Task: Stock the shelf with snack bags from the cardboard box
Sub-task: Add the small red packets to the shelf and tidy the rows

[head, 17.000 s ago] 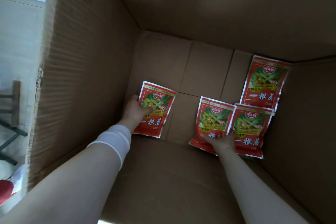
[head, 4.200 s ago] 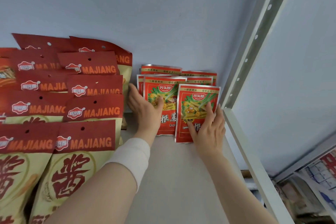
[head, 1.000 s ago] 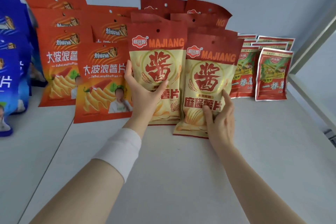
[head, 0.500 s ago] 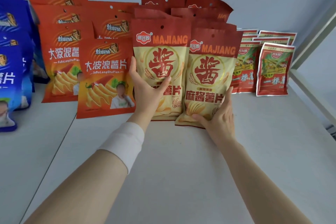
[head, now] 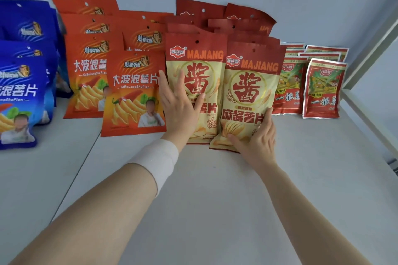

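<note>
On the matte white shelf board [head: 215, 200], glossy blue foil chip bags [head: 19, 84] stand far left, then orange-red chip bags [head: 133, 92] crowd the left hand [head: 181, 103] — fingers straight, flat against the front cream-and-red MAJIANG snack bag [head: 198, 66]. The right hand [head: 256, 135], fingers spread, presses the lower corner of the neighbouring MAJIANG bag [head: 249, 84]. Small crinkled red foil packets [head: 323, 88] stand rightmost — near the pale metal upright [head: 377, 49].
</note>
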Demonstrator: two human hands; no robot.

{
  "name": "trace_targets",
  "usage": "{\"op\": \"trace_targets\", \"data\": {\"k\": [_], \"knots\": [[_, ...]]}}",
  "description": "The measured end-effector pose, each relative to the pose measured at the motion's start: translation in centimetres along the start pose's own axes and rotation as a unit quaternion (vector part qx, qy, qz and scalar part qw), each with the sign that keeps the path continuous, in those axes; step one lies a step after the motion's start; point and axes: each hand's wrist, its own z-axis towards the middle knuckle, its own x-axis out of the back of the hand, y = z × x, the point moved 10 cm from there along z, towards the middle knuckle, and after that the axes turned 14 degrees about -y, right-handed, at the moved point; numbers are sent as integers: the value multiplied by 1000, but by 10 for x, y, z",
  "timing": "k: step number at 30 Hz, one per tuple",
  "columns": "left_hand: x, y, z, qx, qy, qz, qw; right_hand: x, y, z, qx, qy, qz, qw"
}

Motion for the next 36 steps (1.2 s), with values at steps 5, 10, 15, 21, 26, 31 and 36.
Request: {"op": "trace_targets", "data": {"k": [5, 10, 15, 21, 26, 31, 36], "knots": [[5, 4, 1, 26, -45, 92, 994, 0, -7, -1, -2, -16, -33, 999], [44, 10, 2, -25, -56, 182, 981, 23, -50, -7, 90, 35, -98, 990], [101, -14, 22, -45, -134, 303, 943, 10, -148, 2, 157, -24, -249, 956], [148, -104, 33, 6, -222, 373, 901, -62, -248, 10, 167, -94, -360, 913], [163, -177, 44, 22, -239, 352, 905, -128, -275, 24, 107, -124, -425, 890], [155, -222, 59, 26, -294, 302, 906, -159, -270, 34, 43, -152, -428, 890], [136, -259, 71, 159, -288, -14, 944, -170, -236, 33, -49, -166, -291, 941]]}}
